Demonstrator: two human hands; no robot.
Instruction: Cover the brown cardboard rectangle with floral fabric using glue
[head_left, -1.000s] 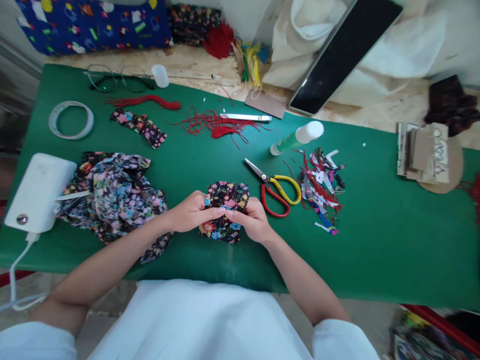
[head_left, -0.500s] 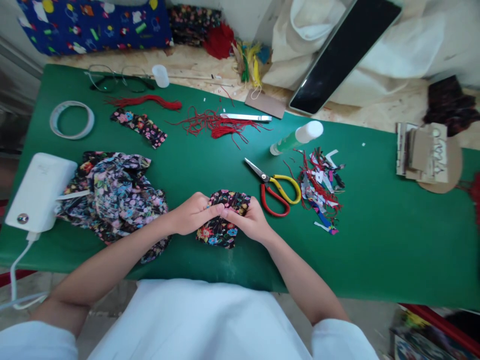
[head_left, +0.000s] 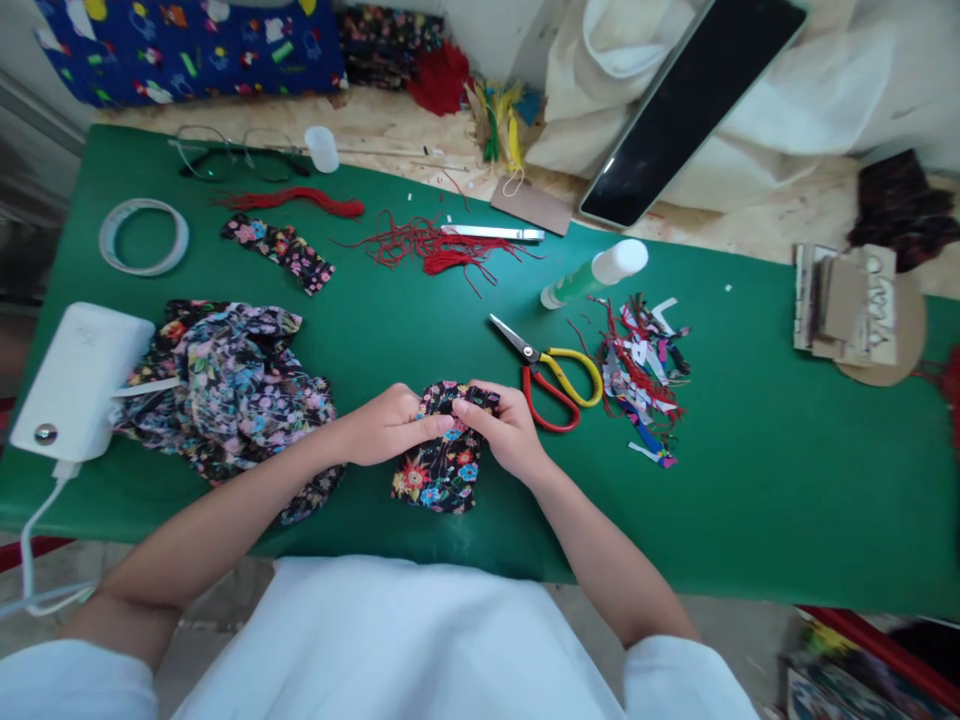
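Observation:
A small piece of black floral fabric (head_left: 442, 470) is held between my two hands near the table's front edge. My left hand (head_left: 391, 427) grips its left side, thumb laid across the front. On the other side my right hand (head_left: 507, 428) pinches the upper right part, its thumb pressing on the cloth. The lower part hangs free below the thumbs. The fingers behind the fabric are hidden. Scissors (head_left: 530, 354) with red and yellow handles lie just right of my right hand. A crumpled heap of floral fabric (head_left: 247, 390) is left of my left hand, partly behind my forearm.
On the green tabletop (head_left: 750, 480) are a glue stick (head_left: 592, 275), a pile of scraps (head_left: 645, 360), red threads (head_left: 405, 245), tweezers (head_left: 495, 233), a floral strip (head_left: 279, 253), a tape roll (head_left: 109, 240) and a white power bank (head_left: 82, 385). Cardboard pieces (head_left: 840, 300) lie at the right.
The top edge of the fabric is now folded over more, and its lower part hangs slightly lower. Both thumbs have shifted apart a little on the cloth.

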